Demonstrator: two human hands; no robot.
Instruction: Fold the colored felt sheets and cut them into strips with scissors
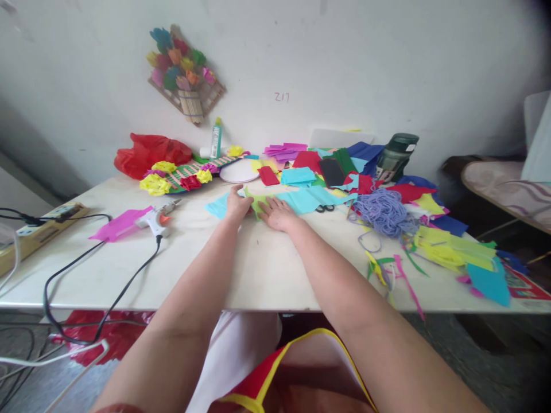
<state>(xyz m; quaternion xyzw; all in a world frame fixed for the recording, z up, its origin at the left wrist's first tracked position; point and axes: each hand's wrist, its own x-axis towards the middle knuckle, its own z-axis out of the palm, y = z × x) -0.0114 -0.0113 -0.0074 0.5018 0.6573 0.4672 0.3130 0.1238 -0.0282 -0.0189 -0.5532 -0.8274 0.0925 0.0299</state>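
Note:
Both my hands rest on a light green sheet of paper (259, 202) lying on the white table (258, 269). My left hand (238, 205) is curled, its fingers pinching the sheet's left edge. My right hand (278, 213) lies flat on the sheet with fingers spread, pressing it down. Light blue paper (301, 201) lies under and beside the green sheet, reaching right toward a pair of scissors (324, 208).
A glue gun (159, 218) with a black cord and a pink paper (118, 225) lie at left, near a power strip (43, 226). Purple yarn (386, 212), coloured paper scraps, a dark bottle (396, 156), a glue bottle (216, 139) and a paper-flower board (189, 172) crowd the back and right.

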